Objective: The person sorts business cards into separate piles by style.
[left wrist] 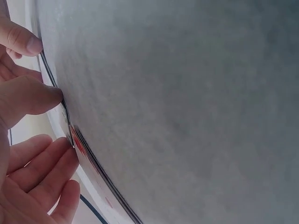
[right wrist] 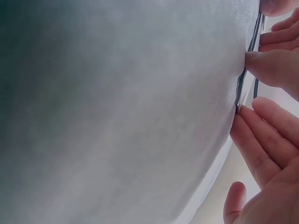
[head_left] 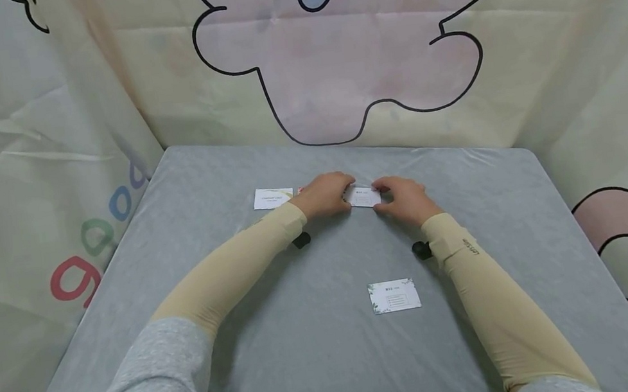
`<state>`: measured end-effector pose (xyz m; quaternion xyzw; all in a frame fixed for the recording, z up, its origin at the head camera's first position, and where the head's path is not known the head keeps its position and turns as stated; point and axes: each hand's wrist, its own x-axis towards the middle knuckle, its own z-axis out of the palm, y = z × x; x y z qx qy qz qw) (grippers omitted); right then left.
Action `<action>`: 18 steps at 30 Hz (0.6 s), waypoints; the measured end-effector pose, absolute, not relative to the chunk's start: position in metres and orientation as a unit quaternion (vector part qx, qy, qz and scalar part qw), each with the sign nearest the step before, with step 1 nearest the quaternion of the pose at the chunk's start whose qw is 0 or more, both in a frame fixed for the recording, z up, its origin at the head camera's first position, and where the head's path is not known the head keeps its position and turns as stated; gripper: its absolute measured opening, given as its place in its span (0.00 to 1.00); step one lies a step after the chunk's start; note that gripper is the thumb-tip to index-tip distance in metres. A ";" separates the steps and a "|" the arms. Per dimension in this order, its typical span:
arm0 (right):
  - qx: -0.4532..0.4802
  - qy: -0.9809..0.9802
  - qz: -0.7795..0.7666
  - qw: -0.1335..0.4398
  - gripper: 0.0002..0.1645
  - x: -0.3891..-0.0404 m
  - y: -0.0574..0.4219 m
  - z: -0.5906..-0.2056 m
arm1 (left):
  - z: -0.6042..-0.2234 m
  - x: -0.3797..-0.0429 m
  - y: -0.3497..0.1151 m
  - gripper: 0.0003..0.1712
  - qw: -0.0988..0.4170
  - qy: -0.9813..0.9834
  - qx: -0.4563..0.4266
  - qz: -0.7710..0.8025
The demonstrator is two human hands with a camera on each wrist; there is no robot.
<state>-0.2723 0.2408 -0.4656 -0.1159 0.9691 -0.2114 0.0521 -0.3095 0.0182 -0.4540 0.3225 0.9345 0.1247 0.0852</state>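
Observation:
Both hands meet at a small white printed card (head_left: 363, 197) toward the back of the table. My left hand (head_left: 327, 194) pinches its left end between thumb and fingers. At the opposite end, my right hand (head_left: 404, 200) grips the card the same way. In the right wrist view the card's thin edge (right wrist: 240, 86) runs between thumb and fingertips, close to the cloth. Beside the left hand lies a card with red markings (left wrist: 96, 168), mostly hidden by that hand in the head view. Left of it is another white card (head_left: 273, 197).
A white card with a leafy border (head_left: 394, 295) lies nearer the front of the table. Grey cloth (head_left: 303, 359) covers the tabletop. Printed fabric (head_left: 364, 74) hangs behind the back edge and along both sides.

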 end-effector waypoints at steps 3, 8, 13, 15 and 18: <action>-0.116 0.969 -0.211 0.052 0.32 -0.272 0.240 -0.466 | -0.456 -0.309 0.018 0.36 0.085 0.935 0.319 0.130; -0.114 0.970 -0.207 0.051 0.32 -0.270 0.246 -0.459 | -0.452 -0.310 0.023 0.36 0.076 0.934 0.324 0.131; -0.105 0.972 -0.205 0.046 0.32 -0.269 0.250 -0.455 | -0.449 -0.311 0.027 0.36 0.069 0.931 0.334 0.131; -0.103 0.971 -0.208 0.049 0.34 -0.269 0.249 -0.457 | -0.452 -0.309 0.025 0.37 0.063 0.933 0.332 0.122; -0.108 0.970 -0.212 0.055 0.37 -0.263 0.249 -0.462 | -0.458 -0.301 0.021 0.39 0.037 0.937 0.330 0.104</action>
